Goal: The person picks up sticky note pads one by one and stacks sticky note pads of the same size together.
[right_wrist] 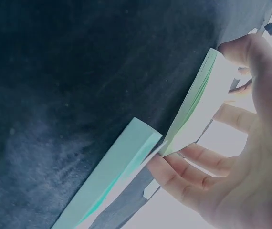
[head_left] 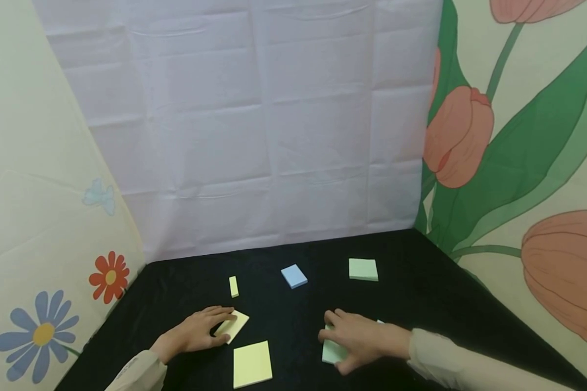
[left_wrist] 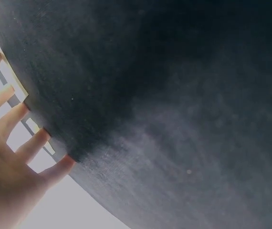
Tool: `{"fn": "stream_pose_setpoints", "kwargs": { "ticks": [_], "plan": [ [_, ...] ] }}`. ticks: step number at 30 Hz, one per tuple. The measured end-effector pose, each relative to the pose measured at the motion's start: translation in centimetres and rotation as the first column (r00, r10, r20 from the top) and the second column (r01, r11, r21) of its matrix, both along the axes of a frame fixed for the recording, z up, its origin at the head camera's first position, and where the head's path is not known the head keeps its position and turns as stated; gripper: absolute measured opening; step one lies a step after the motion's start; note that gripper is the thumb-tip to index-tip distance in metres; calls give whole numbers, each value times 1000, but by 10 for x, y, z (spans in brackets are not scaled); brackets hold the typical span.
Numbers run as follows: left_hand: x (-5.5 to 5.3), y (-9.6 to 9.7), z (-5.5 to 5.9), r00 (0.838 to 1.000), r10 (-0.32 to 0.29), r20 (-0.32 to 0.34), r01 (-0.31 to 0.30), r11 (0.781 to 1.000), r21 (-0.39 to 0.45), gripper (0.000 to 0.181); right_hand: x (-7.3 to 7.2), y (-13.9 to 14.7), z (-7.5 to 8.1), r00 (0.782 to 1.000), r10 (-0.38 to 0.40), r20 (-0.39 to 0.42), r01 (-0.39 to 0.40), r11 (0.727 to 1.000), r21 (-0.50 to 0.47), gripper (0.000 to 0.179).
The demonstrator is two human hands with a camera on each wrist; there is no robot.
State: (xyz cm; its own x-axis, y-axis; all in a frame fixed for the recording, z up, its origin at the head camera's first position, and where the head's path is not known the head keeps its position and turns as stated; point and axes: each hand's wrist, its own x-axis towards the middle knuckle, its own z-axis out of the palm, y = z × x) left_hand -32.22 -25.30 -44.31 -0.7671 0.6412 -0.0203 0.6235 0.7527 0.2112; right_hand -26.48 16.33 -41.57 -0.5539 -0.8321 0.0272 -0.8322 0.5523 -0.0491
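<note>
My left hand (head_left: 193, 332) grips a small pale yellow sticky note pad (head_left: 235, 326) on the black cloth, thumb at one side and fingers at the other. In the left wrist view this pad (left_wrist: 14, 78) shows edge-on between thumb and fingers. A larger yellow sticky note pad (head_left: 252, 365) lies just nearer. On the right, my right hand (head_left: 359, 339) holds a light green sticky note pad (head_left: 333, 353) by opposite edges, partly covering it. The right wrist view shows that pad (right_wrist: 193, 102) between thumb and fingertips, with a blue-green pad (right_wrist: 109, 176) beside the fingertips.
Farther back lie a narrow yellow pad (head_left: 233, 287), a blue pad (head_left: 294, 276) and another light green pad (head_left: 363, 269). The black cloth (head_left: 293, 315) covers the table. A white sheet (head_left: 254, 125) hangs behind, with flowered cloths at both sides.
</note>
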Motion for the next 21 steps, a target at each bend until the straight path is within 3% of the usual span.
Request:
{"fn": "stream_pose_setpoints", "kwargs": {
  "ticks": [5, 21],
  "plan": [
    [2, 3, 5, 1000, 3, 18, -3, 1000, 1, 59, -3, -2, 4, 999, -2, 35, 1, 1000, 9, 45],
    [0, 3, 2, 1000, -6, 3, 6, 1000, 13, 56, -14, -7, 1, 998, 28, 49, -28, 1000, 0, 45]
  ]
}}
